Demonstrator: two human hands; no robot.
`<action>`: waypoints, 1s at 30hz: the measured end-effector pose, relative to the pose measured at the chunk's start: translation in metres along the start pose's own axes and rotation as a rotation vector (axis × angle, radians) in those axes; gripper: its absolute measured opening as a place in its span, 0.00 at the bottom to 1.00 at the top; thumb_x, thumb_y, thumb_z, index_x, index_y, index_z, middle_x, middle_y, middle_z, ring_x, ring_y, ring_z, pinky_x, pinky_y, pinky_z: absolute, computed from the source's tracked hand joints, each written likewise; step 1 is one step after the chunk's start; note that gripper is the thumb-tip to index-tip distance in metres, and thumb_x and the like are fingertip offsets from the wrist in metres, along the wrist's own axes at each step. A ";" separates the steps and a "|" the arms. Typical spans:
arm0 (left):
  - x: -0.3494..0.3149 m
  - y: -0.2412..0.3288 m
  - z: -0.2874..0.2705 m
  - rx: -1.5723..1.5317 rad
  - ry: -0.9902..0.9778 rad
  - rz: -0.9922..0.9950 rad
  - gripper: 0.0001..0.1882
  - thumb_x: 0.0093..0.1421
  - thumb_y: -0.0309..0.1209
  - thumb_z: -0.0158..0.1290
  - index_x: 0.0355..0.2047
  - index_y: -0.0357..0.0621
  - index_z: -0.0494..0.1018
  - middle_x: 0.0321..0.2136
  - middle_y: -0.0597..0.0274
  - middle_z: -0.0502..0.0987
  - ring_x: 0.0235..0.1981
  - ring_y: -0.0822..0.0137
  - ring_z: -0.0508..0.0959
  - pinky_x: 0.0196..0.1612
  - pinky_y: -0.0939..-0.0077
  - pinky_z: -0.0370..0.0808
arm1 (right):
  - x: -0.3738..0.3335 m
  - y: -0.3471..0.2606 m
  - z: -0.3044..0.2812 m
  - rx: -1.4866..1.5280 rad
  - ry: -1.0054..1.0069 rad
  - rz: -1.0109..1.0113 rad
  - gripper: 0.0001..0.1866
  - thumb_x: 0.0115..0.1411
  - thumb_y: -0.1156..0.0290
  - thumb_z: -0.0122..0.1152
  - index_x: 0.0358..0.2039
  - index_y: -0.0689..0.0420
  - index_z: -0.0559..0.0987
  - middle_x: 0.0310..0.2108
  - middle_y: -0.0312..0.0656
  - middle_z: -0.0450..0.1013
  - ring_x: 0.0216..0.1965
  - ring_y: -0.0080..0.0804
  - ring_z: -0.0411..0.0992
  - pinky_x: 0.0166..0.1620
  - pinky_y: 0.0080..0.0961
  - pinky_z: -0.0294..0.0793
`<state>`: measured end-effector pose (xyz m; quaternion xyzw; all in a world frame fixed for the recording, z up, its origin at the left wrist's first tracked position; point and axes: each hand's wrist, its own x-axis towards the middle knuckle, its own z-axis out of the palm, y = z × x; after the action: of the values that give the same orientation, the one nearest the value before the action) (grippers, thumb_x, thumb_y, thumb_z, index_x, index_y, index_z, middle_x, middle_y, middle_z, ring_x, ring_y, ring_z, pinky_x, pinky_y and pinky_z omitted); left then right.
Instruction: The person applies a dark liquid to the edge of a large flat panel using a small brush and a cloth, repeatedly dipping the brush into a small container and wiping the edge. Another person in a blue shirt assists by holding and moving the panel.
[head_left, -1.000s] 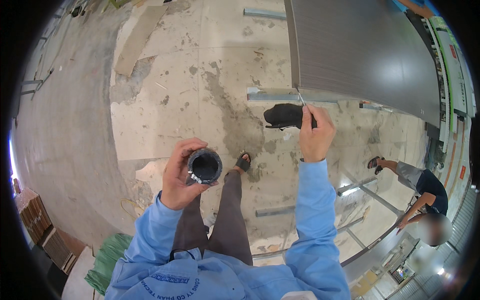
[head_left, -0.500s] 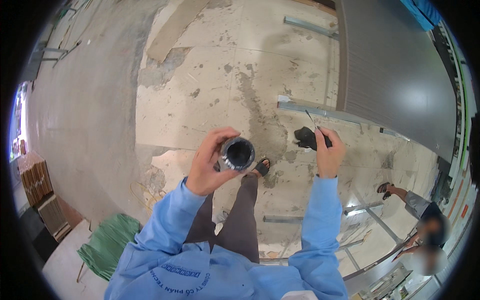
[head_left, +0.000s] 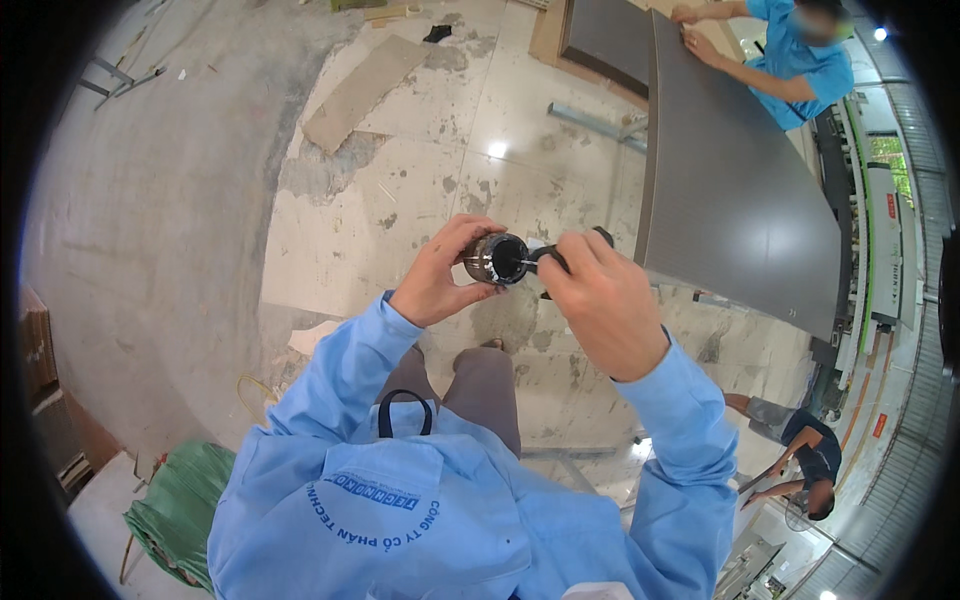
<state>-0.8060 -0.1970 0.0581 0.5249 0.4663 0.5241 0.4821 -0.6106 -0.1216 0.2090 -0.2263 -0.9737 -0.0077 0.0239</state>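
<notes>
My left hand [head_left: 440, 275] grips a short, dark metal cylinder [head_left: 497, 259] with a hollow black bore, held up in front of my chest with the open end facing me. My right hand [head_left: 598, 300] is closed on a small black-handled tool [head_left: 555, 256] whose thin metal tip reaches into the cylinder's opening. Both hands meet over the stained floor, with my blue sleeves coming up from below.
A large dark grey panel [head_left: 735, 190] lies to the right, with a person in blue [head_left: 790, 55] leaning on its far end. Another person [head_left: 810, 460] crouches at lower right. Metal rails [head_left: 600, 125], a board [head_left: 360, 90] and a green sack [head_left: 175, 510] lie on the floor.
My right hand has come in from the right to meet the left, bringing the tool's tip into the cylinder. My view has swung, showing the panel's far end and the person there.
</notes>
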 end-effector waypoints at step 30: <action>0.267 0.030 -0.034 -0.021 -0.052 0.106 0.37 0.51 0.22 0.72 0.61 0.42 0.71 0.56 0.60 0.72 0.58 0.62 0.77 0.59 0.68 0.79 | 0.144 0.234 -0.064 -0.053 0.045 -0.055 0.07 0.51 0.77 0.66 0.32 0.55 0.80 0.35 0.39 0.69 0.39 0.38 0.74 0.36 0.34 0.79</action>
<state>-0.8367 0.0661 0.1146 0.5572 0.4196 0.5397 0.4713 -0.6335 0.1495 0.2812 -0.1998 -0.9782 -0.0395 0.0396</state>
